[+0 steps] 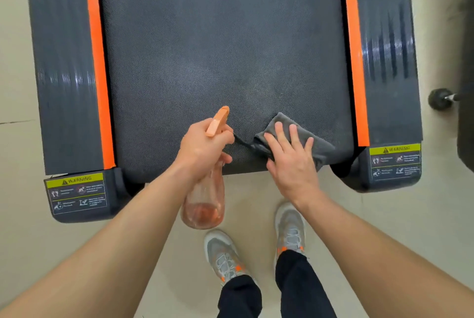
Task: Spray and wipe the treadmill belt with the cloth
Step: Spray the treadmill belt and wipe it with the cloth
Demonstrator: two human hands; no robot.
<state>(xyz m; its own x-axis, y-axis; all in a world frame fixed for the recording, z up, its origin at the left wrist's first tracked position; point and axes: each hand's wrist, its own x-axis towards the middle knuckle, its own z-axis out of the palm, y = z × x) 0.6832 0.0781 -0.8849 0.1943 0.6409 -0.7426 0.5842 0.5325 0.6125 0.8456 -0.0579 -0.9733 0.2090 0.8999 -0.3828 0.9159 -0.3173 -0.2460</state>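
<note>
I am standing at the near end of the treadmill belt [218,48]. My left hand [205,143] is gripping the spray bottle [202,204] by its neck, fingers [228,135] curled round it, nozzle aiming over the belt's near edge. My right hand [292,163] is pressing the grey cloth [320,144] flat on the belt's near right corner, its fingers straight and spread. To wipe well, I am thinking even palm weight and overlapping strokes across the belt.
</note>
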